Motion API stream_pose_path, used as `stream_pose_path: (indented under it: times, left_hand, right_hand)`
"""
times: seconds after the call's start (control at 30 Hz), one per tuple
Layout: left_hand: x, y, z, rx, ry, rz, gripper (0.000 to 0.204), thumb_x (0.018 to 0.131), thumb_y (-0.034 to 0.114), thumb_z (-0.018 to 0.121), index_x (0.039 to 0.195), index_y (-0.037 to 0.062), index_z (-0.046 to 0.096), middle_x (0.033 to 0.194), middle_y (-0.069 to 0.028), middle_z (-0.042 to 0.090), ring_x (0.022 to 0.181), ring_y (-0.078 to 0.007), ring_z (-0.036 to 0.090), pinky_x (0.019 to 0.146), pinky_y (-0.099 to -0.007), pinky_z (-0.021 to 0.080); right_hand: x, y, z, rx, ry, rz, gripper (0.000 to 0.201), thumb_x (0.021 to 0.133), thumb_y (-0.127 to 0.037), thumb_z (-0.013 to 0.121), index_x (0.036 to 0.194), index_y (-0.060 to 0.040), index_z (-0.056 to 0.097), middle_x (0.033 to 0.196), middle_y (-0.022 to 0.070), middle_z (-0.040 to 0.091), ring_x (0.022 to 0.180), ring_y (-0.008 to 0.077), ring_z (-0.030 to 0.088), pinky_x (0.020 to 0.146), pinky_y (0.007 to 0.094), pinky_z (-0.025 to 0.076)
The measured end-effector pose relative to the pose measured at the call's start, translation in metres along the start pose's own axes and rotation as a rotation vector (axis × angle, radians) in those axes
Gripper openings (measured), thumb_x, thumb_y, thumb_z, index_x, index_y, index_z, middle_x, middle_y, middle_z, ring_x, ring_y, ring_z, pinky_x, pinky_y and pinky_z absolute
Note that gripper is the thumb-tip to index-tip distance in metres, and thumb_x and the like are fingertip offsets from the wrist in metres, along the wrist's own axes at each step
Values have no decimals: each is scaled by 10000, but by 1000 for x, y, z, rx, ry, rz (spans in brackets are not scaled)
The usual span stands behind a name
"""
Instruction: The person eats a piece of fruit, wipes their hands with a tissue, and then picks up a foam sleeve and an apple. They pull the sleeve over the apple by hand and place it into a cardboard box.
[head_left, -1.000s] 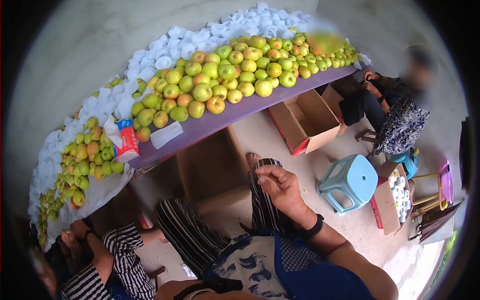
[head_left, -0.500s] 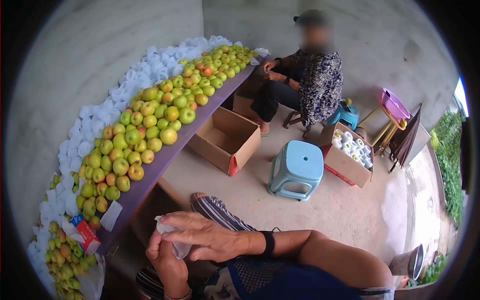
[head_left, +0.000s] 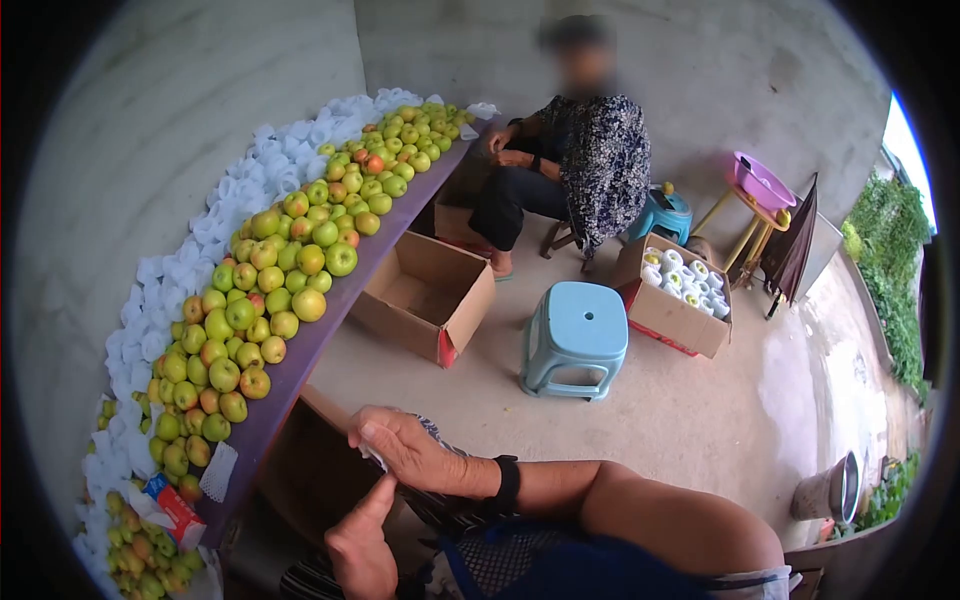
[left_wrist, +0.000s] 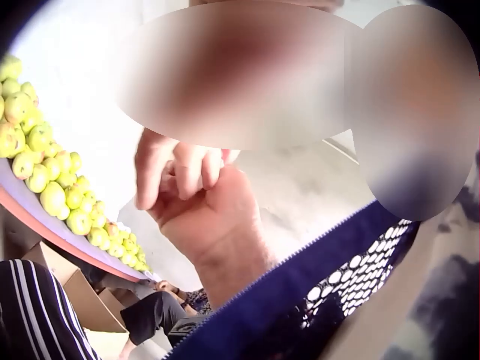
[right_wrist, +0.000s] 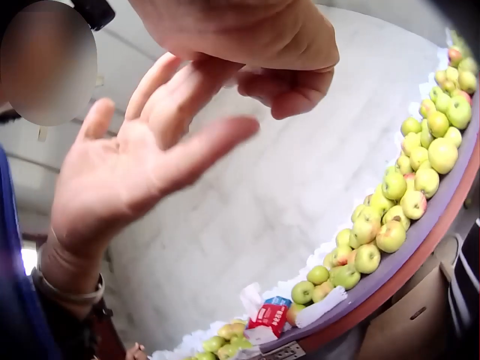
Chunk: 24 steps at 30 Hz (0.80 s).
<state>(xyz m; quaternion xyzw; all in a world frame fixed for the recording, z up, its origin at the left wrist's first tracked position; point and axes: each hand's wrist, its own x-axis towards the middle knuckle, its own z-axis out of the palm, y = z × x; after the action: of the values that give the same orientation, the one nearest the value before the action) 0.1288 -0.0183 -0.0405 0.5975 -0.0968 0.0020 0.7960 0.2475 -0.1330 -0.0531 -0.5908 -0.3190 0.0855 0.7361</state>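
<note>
In the head view my right hand, with a black band at the wrist, pinches a crumpled white tissue, mostly hidden by the fingers. My left hand is just below, one digit extended up to the right fingertips. The right wrist view shows the left hand with its palm turned to the camera and thumb and fingers spread, while the right hand curls its fingers above. In the left wrist view fingers of both hands meet at the right hand; a blurred patch hides part.
Apples and white foam nets cover the purple table at left, with a tissue pack. Right of it are an empty carton, a blue stool, a carton of wrapped fruit and a seated person.
The view has swung right. The hands came together at the white tissue; since then the right hand has closed over it and the left hand has come off it, lower down.
</note>
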Motion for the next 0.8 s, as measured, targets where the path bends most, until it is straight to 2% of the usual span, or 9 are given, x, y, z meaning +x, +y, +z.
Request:
stream_pose_path:
  times: [0.13, 0.23, 0.37, 0.5, 0.6, 0.67, 0.7, 0.73, 0.8]
  left_hand:
    - [23, -8, -8, -722, 279, -5, 780, 858, 617, 237, 1284, -30, 330, 1310, -227, 365, 1252, -345, 294, 1031, -435, 224]
    - [22, -22, -21, -713, 380, -16, 689, 893, 555, 217, 1280, -3, 330, 1264, -192, 393, 1202, -334, 345, 1030, -434, 237]
    - [24, -29, 0, -728, 415, 50, 653, 908, 521, 236, 1288, -7, 281, 1274, -182, 367, 1198, -321, 340, 1028, -436, 231]
    - [22, -12, 29, -530, 173, 43, 707, 893, 545, 259, 1317, -19, 225, 1325, -173, 306, 1258, -284, 263, 1046, -430, 163]
    - [22, -14, 16, -338, 226, 3, 873, 819, 666, 267, 1365, -1, 129, 1417, -191, 162, 1323, -311, 137, 1032, -519, 102]
    - [30, -25, 2, -206, 311, 39, 895, 788, 708, 261, 1391, 67, 100, 1440, -197, 96, 1330, -348, 93, 1011, -573, 89]
    - [20, -52, -15, -641, 121, 90, 640, 873, 581, 245, 1388, 215, 140, 1414, -170, 182, 1285, -371, 214, 1005, -544, 200]
    - [27, -51, -10, -546, 146, 85, 637, 865, 587, 261, 1390, 252, 127, 1425, -177, 148, 1286, -397, 198, 988, -580, 193]
    - [34, -48, 2, -416, 239, 57, 636, 860, 579, 286, 1392, 276, 114, 1433, -190, 119, 1287, -418, 185, 978, -608, 184]
  right_hand:
    - [-9, 1, 14, -506, -170, -443, 283, 891, -235, 425, 1040, 0, 478, 1061, 159, 501, 1026, 292, 481, 924, 409, 337]
    - [-33, 29, 43, -499, -280, -342, 354, 862, -158, 460, 1185, -18, 419, 1279, 167, 391, 1253, 324, 308, 1052, 427, 197]
    - [-15, 33, 34, -321, -122, -376, 171, 834, -80, 463, 992, -28, 504, 1033, 161, 524, 1029, 328, 486, 899, 419, 364]
    - [1, 33, 16, -254, -15, -43, 186, 920, -156, 390, 896, -7, 499, 813, 116, 549, 728, 258, 560, 695, 326, 450]
    - [6, 19, 8, -229, 121, -149, 226, 940, -192, 359, 910, -12, 492, 773, 104, 550, 724, 232, 560, 685, 299, 445]
    - [-8, 6, 23, -86, -117, -247, 288, 921, -280, 370, 1077, -73, 495, 1025, 147, 545, 929, 291, 551, 772, 342, 446]
    - [-22, 11, 66, -710, 135, 4, 357, 919, -328, 359, 1172, -90, 442, 1176, 132, 460, 1061, 255, 481, 831, 343, 427]
    - [-30, -2, 103, -1297, 209, 385, 443, 918, -376, 347, 1267, -107, 388, 1326, 118, 376, 1194, 219, 412, 889, 344, 408]
    - [-23, -22, 96, -1378, 108, 601, 477, 921, -377, 340, 1315, -108, 332, 1393, 109, 285, 1251, 199, 344, 913, 351, 399]
